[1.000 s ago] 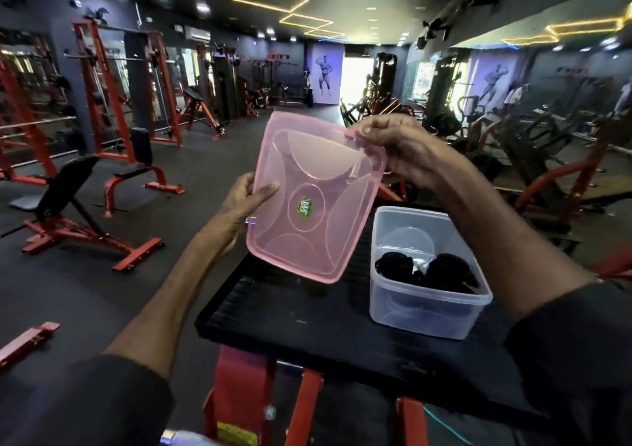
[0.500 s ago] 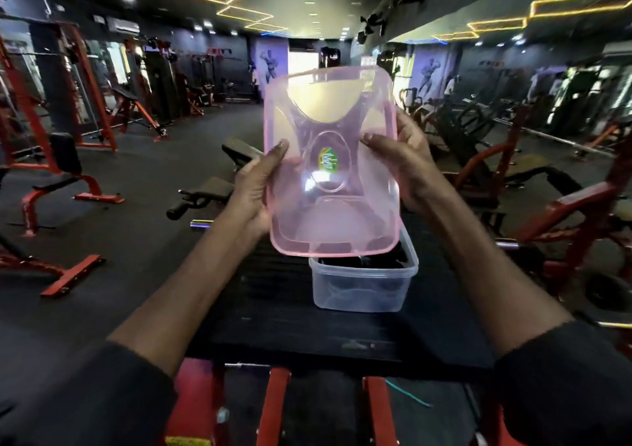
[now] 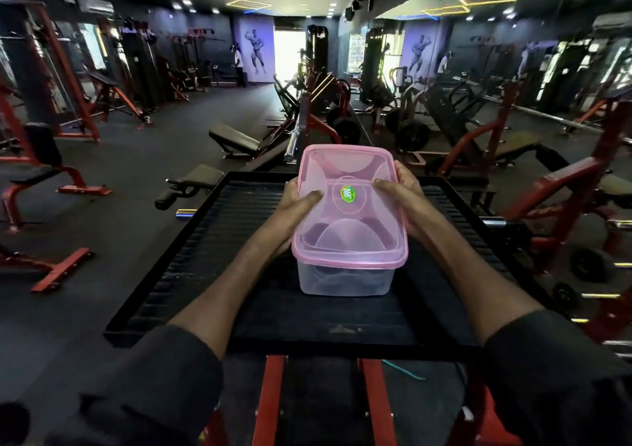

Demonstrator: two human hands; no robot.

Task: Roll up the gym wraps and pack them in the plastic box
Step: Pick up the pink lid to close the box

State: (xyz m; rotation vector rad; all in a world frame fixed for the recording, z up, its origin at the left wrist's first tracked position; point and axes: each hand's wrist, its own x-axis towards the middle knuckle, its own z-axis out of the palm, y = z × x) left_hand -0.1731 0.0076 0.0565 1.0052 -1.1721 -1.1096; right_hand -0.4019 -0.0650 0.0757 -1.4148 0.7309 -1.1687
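A clear plastic box (image 3: 345, 280) stands on the black ribbed platform (image 3: 219, 250) in front of me. The pink translucent lid (image 3: 352, 237) with a green sticker lies flat on top of the box. My left hand (image 3: 297, 203) grips the lid's left side, thumb pressed on its top. My right hand (image 3: 400, 192) holds the right side the same way. The black rolled wraps inside show only as dim dark shapes through the box wall.
The platform sits on a red metal frame (image 3: 273, 397). Red and black gym benches (image 3: 44, 175) and machines (image 3: 561, 186) stand on both sides. A barbell end (image 3: 292, 145) lies just beyond the platform. Dark rubber floor stretches off to the left.
The lid was held upright above the box in both hands; it has come down and now lies flat on the box. My view has tilted downward and centred on the box.
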